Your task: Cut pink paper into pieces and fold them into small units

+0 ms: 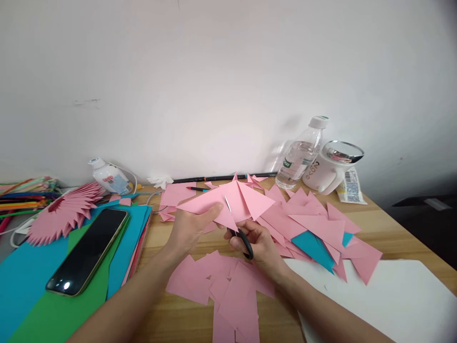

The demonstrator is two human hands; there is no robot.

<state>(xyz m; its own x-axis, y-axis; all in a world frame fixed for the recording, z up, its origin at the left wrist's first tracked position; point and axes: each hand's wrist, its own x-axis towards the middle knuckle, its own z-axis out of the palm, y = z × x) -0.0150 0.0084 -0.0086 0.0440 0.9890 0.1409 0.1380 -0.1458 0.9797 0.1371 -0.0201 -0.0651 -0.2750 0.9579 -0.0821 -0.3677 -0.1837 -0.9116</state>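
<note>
My left hand (194, 224) is closed on a folded sheet of pink paper (205, 199), thumb on top, held above the table. In my right hand (255, 240) is a pair of scissors (246, 244) with black handles, fingers wrapped round the loops. One silver blade shows over the pink paper, pointing up and left, at a cut in it. Beneath my hands, several pink paper pieces (232, 290) lie spread on the wooden table. A larger heap of pink pieces (314, 219) with a blue piece (314, 250) among them lies to the right.
A smartphone (89, 250) rests on green and blue sheets (24, 271) at left, near a pleated pink paper ring (66, 212). Along the wall stand a white bottle (110, 177), a water bottle (300, 155) and a white mug (326, 169). A white board (374, 295) lies front right.
</note>
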